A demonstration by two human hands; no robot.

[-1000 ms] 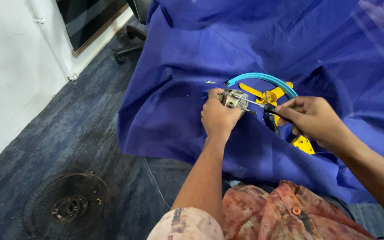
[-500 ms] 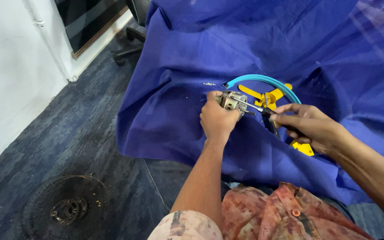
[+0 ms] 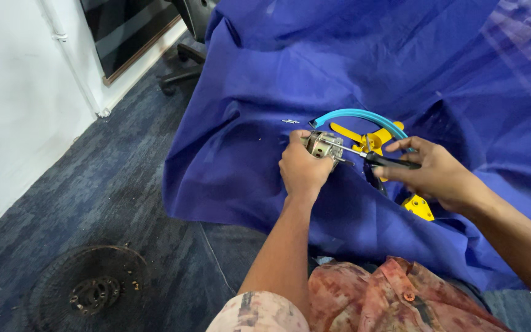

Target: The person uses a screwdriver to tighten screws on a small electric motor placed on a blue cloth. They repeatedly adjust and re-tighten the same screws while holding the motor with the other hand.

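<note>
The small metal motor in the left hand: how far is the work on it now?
Done: two loose screws already lie on the blue cloth. In hand: the left hand grips the motor, and the right hand holds a screwdriver against it. Left: yellow blades and blue ring lie apart.

A surface draped in a wrinkled blue cloth (image 3: 401, 67) carries the work. On the cloth lie a curved light-blue hose (image 3: 357, 115), yellow plastic parts (image 3: 370, 140) with another yellow piece (image 3: 419, 208) nearer the person, and small screws (image 3: 290, 122). On the dark carpeted floor (image 3: 93, 203) below lies a round black grille (image 3: 90, 289).
</note>
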